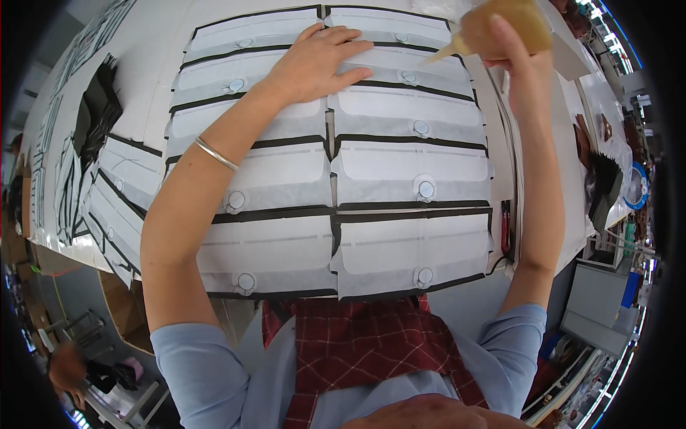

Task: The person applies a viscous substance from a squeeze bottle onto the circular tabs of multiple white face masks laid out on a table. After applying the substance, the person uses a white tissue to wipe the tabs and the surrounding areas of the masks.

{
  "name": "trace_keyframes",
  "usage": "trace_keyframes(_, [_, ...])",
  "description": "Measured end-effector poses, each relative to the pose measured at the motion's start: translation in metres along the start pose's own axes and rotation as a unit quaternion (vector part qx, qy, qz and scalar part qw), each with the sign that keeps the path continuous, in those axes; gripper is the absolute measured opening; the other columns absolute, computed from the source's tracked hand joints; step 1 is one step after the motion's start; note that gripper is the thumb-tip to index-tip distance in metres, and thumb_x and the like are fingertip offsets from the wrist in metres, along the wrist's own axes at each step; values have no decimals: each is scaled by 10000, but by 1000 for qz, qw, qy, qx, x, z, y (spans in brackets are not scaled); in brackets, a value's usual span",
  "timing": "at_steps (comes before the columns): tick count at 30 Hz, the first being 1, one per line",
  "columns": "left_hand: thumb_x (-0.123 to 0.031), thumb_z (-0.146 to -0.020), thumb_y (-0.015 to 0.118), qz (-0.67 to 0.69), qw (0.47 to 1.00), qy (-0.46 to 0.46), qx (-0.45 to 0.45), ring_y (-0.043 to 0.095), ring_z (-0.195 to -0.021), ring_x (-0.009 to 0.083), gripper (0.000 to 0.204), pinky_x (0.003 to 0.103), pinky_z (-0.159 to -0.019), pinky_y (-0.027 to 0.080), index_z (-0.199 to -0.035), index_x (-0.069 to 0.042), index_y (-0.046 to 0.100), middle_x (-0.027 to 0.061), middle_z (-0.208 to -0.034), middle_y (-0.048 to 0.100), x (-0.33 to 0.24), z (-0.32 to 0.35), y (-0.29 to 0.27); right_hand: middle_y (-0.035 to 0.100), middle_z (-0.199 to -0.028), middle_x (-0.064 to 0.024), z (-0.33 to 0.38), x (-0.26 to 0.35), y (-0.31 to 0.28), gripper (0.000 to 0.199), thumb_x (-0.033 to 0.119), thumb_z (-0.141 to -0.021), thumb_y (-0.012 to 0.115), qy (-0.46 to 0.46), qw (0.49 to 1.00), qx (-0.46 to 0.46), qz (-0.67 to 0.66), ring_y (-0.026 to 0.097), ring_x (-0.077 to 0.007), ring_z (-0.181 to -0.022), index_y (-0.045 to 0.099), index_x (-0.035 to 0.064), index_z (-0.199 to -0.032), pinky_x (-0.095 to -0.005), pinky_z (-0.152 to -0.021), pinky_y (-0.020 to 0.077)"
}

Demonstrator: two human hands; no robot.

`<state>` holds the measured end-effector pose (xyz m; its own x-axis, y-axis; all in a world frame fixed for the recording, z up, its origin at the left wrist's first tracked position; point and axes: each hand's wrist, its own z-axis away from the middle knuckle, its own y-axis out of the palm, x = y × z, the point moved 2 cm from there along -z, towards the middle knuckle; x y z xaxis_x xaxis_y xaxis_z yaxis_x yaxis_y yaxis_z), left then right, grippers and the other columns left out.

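Note:
Two columns of flat white panels with black edges [411, 247] lie on the worktable, each with a small round disc [426, 189] near its lower edge. My left hand [321, 64] rests on the upper panels near the middle seam, fingers spread and holding nothing. In my right hand [525, 61] is a squeeze bottle [504, 30] of yellowish liquid, tilted with its narrow nozzle pointing down and left. The nozzle tip is over the right column, close to a disc [408, 76] in the second row; whether it touches the panel I cannot tell.
More panels [118, 189] lie overlapping at the left, beside a stack of dark pieces [98, 107]. To the right are another dark stack [606, 182], a blue fan [636, 186] and a grey cabinet [599, 304]. A cardboard box [125, 307] stands below the table's left side.

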<state>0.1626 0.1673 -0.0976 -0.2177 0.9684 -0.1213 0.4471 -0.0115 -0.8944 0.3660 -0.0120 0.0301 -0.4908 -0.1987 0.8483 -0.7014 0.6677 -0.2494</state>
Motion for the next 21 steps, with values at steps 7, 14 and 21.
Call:
trace_keyframes(7, [-504, -977, 558, -1, 1000, 3, -1, 470, -1358, 292, 544, 473, -1204, 254, -1380, -141, 596, 126, -1464, 525, 2, 1, 0, 687, -904, -48, -1, -17, 21, 358, 262, -877, 776, 24, 999, 45, 15, 676, -124, -739, 631, 26, -1102, -242, -541, 526])
trace_keyframes(14, [-518, -970, 561, 1, 1000, -1, 4, 470, -1361, 287, 551, 490, -1201, 255, -1381, -154, 599, 121, -1463, 528, 3, 1, 1, 689, -902, -41, 1, -10, 25, 331, 217, -858, 794, 26, 997, 69, 37, 672, -119, -741, 647, 22, -1080, -239, -546, 524])
trace_keyframes(21, [-521, -964, 567, -2, 1000, -4, 5, 469, -1365, 275, 554, 491, -1203, 248, -1390, -167, 595, 110, -1468, 525, 3, 0, 2, 689, -912, -40, 5, -7, 19, 319, 196, -852, 797, 2, 998, 60, 36, 667, -114, -761, 653, 17, -1074, -241, -567, 526])
